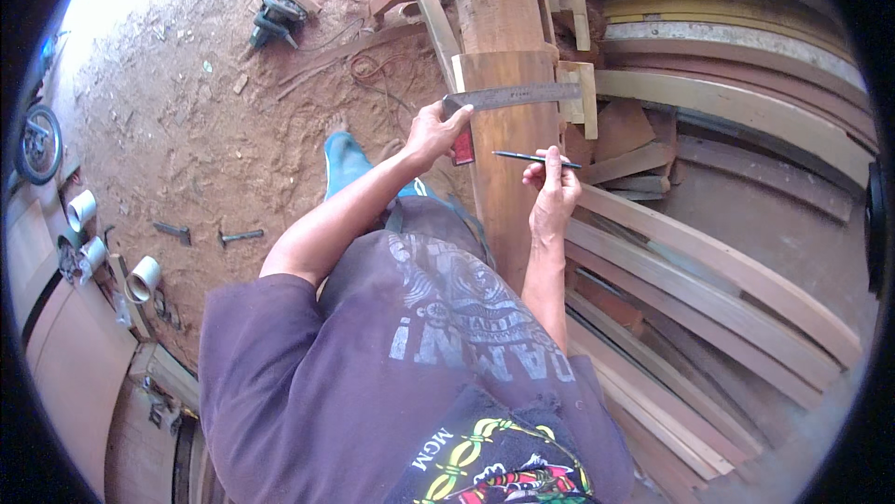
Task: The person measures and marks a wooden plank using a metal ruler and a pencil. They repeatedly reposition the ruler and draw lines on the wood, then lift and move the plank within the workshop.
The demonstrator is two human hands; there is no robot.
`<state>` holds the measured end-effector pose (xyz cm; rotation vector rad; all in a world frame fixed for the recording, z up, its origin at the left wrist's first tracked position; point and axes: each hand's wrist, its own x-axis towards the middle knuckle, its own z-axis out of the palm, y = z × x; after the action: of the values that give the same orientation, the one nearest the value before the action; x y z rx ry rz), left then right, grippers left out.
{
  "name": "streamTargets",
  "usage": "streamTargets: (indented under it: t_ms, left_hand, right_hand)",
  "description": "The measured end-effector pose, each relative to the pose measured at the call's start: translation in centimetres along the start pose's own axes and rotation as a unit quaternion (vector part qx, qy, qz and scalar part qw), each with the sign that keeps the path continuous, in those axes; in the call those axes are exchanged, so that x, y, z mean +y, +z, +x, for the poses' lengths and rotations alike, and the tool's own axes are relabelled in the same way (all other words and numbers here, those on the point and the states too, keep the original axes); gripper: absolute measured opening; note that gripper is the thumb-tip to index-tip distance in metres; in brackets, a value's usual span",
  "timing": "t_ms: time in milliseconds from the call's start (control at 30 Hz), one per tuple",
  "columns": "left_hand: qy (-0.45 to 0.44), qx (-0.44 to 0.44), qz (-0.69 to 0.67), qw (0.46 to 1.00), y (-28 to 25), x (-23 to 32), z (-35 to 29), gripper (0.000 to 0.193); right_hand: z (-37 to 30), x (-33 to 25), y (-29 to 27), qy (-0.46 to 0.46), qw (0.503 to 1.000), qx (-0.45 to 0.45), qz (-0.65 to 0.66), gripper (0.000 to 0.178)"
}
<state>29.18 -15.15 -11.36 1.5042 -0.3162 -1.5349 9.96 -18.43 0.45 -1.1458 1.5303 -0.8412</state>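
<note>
hands with metal straightedge and pencil

A metal straightedge lies across the broad wooden board.

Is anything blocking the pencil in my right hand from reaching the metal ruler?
Nothing visible: just bare board shows between the pencil in your right hand and the metal ruler. Your left hand holds its left end, off to one side.
</note>
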Motion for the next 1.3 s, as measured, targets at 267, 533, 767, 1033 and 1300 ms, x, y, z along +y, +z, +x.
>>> streamTargets:
  t_ms: [267, 533, 767, 1033, 1300]
  left_hand:
    - [0.027, -0.008, -0.007, 1.0, -0.2, 0.0, -0.4, 0.037]
    - [0.003, -0.033, -0.004, 0.999, -0.4, 0.8, -1.1, 0.042]
    - [0.03, 0.005, 0.002, 1.0, 0.0, -0.2, -0.9, 0.039]
    - [0.099, 0.053, 0.045, 0.993, 0.4, -0.6, -1.0, 0.037]
    - [0.058, 0.036, 0.023, 0.997, 0.3, -0.8, -0.7, 0.038]
  right_hand:
    - [2.7, -2.8, 3.0, -0.012, 0.999, -0.032, -0.002, 0.033]
    - [4.1, -3.2, 4.2, -0.018, 0.998, -0.053, -0.001, 0.032]
    - [4.6, -2.7, 4.0, -0.01, 0.999, -0.053, -0.006, 0.033]
    - [4.8, -2.0, 3.5, -0.007, 0.998, -0.057, -0.004, 0.034]
    - [5.0, -1.8, 3.4, -0.007, 0.998, -0.061, -0.003, 0.034]
